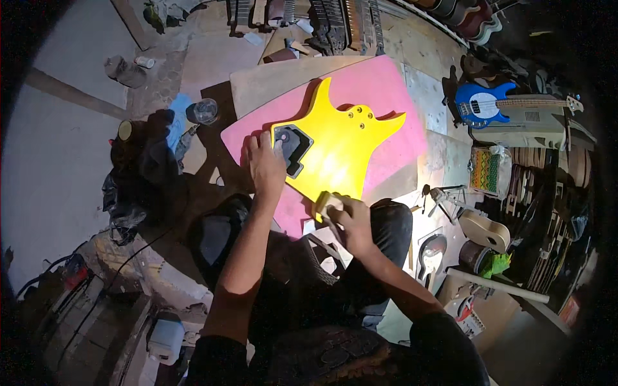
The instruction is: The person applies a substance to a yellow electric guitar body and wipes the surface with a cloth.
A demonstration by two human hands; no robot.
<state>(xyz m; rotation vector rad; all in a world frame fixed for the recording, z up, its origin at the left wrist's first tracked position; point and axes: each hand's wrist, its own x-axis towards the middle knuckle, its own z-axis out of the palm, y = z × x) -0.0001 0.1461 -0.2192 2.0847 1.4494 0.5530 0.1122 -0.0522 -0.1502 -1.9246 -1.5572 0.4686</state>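
Note:
A yellow electric guitar body [338, 151] lies on a pink mat [399, 122] before me, its two horns pointing away. Near its left edge is a dark cavity [295, 151], and several small holes sit between the horns. My left hand [266, 166] grips the body's left edge beside that cavity, fingertips by its rim. At the body's near end, my right hand [353, 222] is closed around a small pale block [327, 204], which touches the yellow edge. The block's underside is hidden.
A clear plastic cup [206, 110] stands left of the mat near a light blue cloth [179, 125]. A blue bass guitar [479, 106] lies at the right, with a pale guitar body [484, 230] nearer. Clamps and tools [328, 26] lie at the back.

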